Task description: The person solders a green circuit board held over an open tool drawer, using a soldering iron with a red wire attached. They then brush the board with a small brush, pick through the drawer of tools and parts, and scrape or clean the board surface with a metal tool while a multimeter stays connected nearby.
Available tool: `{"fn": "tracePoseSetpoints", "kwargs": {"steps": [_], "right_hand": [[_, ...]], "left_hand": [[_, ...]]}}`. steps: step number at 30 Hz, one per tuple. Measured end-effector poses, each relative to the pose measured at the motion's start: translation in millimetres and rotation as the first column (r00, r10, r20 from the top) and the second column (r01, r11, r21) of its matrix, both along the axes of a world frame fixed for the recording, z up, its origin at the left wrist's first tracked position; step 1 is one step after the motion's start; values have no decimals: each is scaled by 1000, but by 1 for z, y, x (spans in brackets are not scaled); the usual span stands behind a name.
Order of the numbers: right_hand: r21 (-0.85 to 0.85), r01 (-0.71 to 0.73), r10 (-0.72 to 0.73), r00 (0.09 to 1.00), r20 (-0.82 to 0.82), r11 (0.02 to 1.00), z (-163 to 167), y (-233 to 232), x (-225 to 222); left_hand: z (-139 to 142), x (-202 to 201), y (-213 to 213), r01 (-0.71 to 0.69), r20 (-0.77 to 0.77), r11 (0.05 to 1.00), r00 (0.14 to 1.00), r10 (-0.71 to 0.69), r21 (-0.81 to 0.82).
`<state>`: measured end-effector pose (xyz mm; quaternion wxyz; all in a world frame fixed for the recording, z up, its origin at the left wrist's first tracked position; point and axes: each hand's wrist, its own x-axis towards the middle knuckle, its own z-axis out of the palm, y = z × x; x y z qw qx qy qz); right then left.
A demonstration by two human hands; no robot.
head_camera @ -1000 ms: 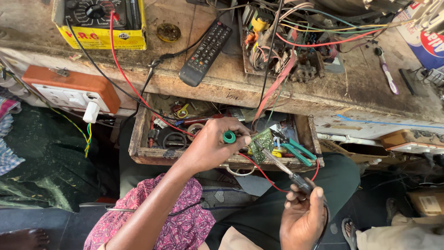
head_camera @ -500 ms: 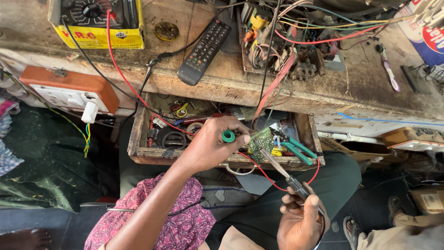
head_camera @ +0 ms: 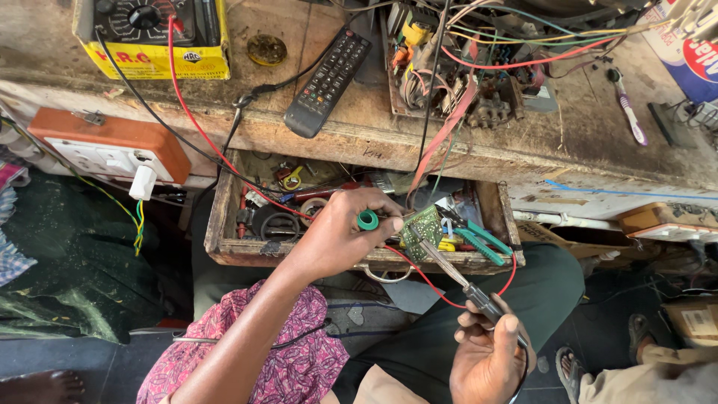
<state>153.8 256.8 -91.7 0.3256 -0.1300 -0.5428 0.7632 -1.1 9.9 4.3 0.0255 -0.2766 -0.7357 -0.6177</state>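
The left hand (head_camera: 340, 239) pinches a small green circuit board (head_camera: 421, 228) and a green spool (head_camera: 367, 220) over the front edge of the open wooden drawer (head_camera: 224, 224); the right hand (head_camera: 490, 359) grips a soldering iron (head_camera: 449, 265), tip touching the board, below the workbench (head_camera: 583, 135) edge

My left hand (head_camera: 340, 236) reaches forward from a bare, outstretched forearm, back of the hand up, with its fingers curled and thumb and fingertips pinched together at the far end. My right hand (head_camera: 490, 355) sits lower and nearer my body, palm turned up, fingers folded inward in a closed grip.
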Motion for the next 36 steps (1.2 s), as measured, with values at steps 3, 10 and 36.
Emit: {"fn": "tracePoseSetpoints", "kwargs": {"steps": [3,10,36], "right_hand": [[7,-7,7,1000,-10,1000,-2,1,1],[-15,-52,50,996,-78,999,-7,21,1],[-64,122,-136,937,-323,990,55,142,-98]], "left_hand": [[0,0,0,10,17,1000,1000,-10,3],[1,-1,2,12,-10,1000,1000,-11,15],[15,-2,15,-18,90,999,996,21,-38]]}}
